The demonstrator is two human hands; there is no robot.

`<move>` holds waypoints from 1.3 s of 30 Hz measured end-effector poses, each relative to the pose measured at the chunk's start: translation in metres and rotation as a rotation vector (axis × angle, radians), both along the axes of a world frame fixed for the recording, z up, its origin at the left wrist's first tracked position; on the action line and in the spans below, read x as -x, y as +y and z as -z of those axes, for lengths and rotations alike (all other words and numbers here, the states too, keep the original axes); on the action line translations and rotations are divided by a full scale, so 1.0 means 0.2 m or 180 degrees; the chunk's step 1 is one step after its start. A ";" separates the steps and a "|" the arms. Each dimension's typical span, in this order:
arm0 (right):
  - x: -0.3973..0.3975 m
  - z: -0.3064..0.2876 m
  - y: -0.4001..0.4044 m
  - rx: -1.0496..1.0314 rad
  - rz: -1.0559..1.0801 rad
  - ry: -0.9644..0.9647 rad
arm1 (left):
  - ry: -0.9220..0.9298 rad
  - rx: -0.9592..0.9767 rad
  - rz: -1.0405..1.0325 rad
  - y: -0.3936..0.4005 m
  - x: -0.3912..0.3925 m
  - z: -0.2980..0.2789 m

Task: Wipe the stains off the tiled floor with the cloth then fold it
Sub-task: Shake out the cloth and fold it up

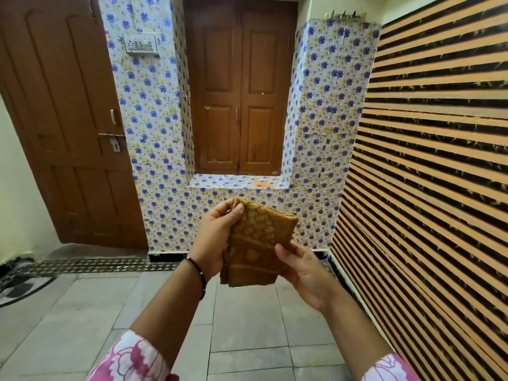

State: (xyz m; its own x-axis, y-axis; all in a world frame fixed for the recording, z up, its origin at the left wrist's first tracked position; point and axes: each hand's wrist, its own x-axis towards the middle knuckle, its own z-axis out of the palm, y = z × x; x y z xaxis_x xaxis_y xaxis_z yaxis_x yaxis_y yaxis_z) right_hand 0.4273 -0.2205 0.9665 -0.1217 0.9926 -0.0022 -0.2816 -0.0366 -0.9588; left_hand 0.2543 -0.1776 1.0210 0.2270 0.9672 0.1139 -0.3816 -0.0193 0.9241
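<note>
A folded mustard-yellow cloth (pixel 259 243) was held upright in front of the person, above the grey tiled floor (pixel 96 312). The left hand (pixel 213 237) gripped its left edge, thumb curled over the top corner, a dark beaded bracelet (pixel 198 276) on the wrist. The right hand (pixel 305 273) pinched the cloth's lower right edge. Pink flowered sleeves (pixel 132 358) showed near the bottom. Far behind stood a wall (pixel 154 119) with blue flower paper, a brown door (pixel 60 119) at left, shuttered brown panels (pixel 239 92) in the middle, and a striped orange-and-black wall (pixel 439 160) on the right.
</note>
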 end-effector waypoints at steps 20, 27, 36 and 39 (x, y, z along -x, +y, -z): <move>-0.12 0.15 -0.36 0.0069 0.0889 -0.0095 | 0.0897 0.0106 0.1169 -0.13 -0.02 0.40; -0.26 0.31 -0.88 0.0449 0.1819 0.0154 | 0.1088 0.0040 0.2273 -0.37 -0.34 0.54; -0.35 0.42 -1.86 0.0446 0.3082 0.0200 | 0.1030 -0.0330 0.3550 -1.10 -0.73 0.65; -0.33 0.45 -2.26 0.0505 0.3476 0.0149 | 0.1057 -0.0540 0.3922 -1.43 -0.85 0.72</move>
State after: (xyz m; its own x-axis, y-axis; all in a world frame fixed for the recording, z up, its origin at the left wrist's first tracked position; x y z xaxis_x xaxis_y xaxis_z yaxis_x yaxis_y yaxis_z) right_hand 0.4943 -0.6727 0.8769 0.8169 0.5550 -0.1573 -0.2734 0.1324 -0.9528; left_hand 0.4235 -0.4630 0.8778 0.9967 0.0791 -0.0193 0.0151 0.0537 0.9984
